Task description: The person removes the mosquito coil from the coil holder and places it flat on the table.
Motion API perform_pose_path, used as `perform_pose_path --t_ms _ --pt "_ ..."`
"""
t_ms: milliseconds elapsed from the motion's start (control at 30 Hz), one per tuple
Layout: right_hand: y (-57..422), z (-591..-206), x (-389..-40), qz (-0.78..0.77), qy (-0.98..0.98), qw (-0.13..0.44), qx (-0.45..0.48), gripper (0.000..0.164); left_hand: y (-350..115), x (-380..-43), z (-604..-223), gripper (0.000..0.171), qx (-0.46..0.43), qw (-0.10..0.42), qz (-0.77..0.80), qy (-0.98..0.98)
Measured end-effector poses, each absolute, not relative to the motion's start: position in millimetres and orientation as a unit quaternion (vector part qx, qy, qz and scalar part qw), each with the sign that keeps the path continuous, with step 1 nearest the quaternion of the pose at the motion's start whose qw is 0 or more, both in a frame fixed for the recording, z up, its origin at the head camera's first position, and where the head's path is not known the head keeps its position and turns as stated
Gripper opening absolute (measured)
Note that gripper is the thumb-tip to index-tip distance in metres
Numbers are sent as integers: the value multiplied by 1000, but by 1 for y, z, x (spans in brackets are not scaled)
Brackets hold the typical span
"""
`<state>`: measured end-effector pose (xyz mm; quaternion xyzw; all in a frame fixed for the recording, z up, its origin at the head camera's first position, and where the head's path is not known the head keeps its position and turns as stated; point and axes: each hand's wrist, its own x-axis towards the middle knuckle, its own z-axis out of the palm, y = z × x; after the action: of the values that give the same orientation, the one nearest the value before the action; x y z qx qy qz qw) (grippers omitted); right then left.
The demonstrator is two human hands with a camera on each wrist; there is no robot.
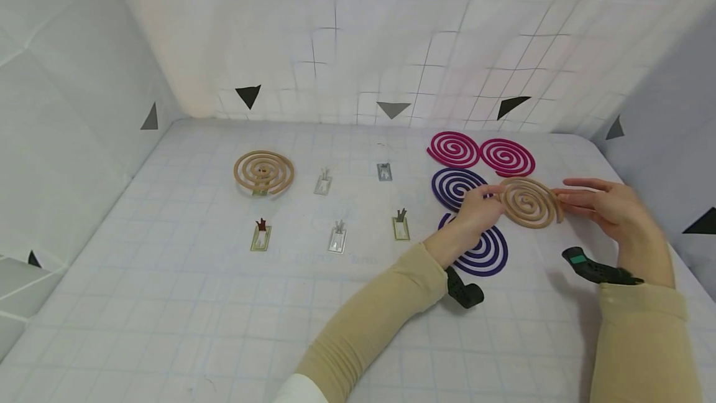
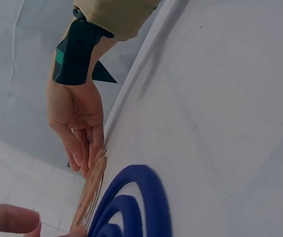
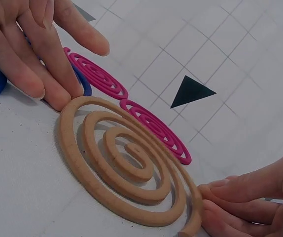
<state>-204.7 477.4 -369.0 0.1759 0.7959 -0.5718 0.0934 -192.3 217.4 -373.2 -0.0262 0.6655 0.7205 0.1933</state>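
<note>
A tan mosquito coil (image 1: 531, 203) lies between both hands at the right of the table, beside the blue coils; whether it touches the tabletop I cannot tell. My left hand (image 1: 475, 211) pinches its left edge, with one finger raised off it in the right wrist view. The thumb and fingers of my right hand (image 1: 621, 210) hold the opposite edge. Two blue coils, a rear one (image 1: 455, 188) and a front one (image 1: 486, 254), are partly hidden by the left hand and forearm. Behind them lie two pink coils (image 1: 454, 149), side by side.
Another tan coil (image 1: 268, 170) sits on a small stand at the left. Several small metal stands with upright prongs, such as a silver one (image 1: 337, 240) and a gold-edged one (image 1: 401, 227), stand across the table's middle. White sheeting (image 1: 335, 48) rises behind the table.
</note>
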Motion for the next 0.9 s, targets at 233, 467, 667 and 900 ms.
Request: perform_pose_path --t_ms 233,467,667,900 --pt "477 -368 -205 -570 798 99 171 53 215 -191 -370 40 -1 207 704 680" --pt "475 -368 -205 -550 811 96 176 53 213 -189 -369 38 11 213 704 677" --pt "472 -366 -206 -537 818 91 183 61 212 -188 -370 41 24 222 715 662" --pt "469 -368 -208 -567 802 80 169 75 212 -190 -371 47 32 214 723 656"
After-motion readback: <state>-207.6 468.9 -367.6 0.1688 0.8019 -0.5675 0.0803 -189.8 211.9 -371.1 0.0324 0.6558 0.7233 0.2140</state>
